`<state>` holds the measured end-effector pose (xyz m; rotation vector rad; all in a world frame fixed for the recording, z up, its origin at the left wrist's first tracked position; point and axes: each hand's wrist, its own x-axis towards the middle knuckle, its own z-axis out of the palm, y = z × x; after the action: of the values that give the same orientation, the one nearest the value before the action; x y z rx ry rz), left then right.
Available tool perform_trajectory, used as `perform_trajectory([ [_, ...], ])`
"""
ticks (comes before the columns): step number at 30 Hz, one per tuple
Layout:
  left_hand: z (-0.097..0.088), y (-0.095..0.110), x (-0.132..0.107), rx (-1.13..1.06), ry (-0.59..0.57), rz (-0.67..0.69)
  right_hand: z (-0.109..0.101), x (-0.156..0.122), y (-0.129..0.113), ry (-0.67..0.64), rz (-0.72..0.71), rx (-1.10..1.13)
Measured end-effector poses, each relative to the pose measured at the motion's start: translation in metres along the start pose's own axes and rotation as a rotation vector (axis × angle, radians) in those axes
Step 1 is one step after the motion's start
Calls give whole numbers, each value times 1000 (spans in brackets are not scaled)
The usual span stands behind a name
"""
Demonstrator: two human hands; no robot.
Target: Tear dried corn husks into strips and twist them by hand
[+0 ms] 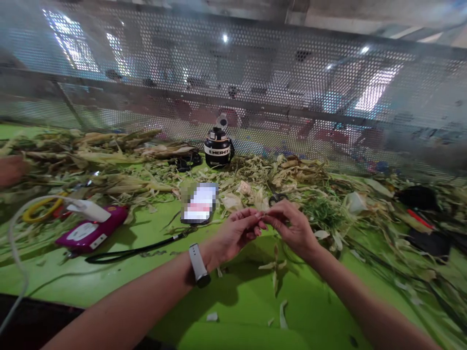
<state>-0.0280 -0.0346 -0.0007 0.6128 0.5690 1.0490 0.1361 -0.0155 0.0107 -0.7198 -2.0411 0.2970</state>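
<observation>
My left hand, with a watch on its wrist, is closed in a pinch at the middle of the view. My right hand meets it there, thumb and forefinger pressed together. Whatever is between the fingertips is too small to make out. Below the hands is a cross-shaped piece of dried husk; I cannot tell whether it hangs or lies on the green tabletop. Just behind the right hand show dark, scissor-like handles. A lit phone on a black strap lies left of the hands.
Dried husks cover the back. A black bottle stands against the perforated metal panel. At left are a purple power strip with a white plug, yellow tape roll and another person's hand. Green strands lie right.
</observation>
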Motion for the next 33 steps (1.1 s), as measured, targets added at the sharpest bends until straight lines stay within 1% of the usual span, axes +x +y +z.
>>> perform_trajectory([
  [3,1,-2,0,-11,12,14,1,-1,-1,9,19,-33],
  [7,1,-6,-1,24,32,62,6,-4,-4,-12,136,-45],
  [9,1,-9,0,64,37,93,9,-6,-7,0,185,-21],
  [12,1,-11,0,128,41,129,13,-7,-10,29,263,55],
  [16,3,-11,-4,198,24,156,14,-7,-13,30,393,160],
  [21,4,-11,-7,280,-1,199,14,-7,-13,23,457,228],
  [25,4,-11,-6,359,-21,199,15,-6,-11,68,553,393],
  [28,4,-10,-5,407,11,217,14,-6,-8,36,563,442],
  [31,3,-8,-5,479,65,217,14,-6,-5,-19,506,412],
  [33,3,-7,-4,526,108,207,15,-7,-4,-11,460,358],
])
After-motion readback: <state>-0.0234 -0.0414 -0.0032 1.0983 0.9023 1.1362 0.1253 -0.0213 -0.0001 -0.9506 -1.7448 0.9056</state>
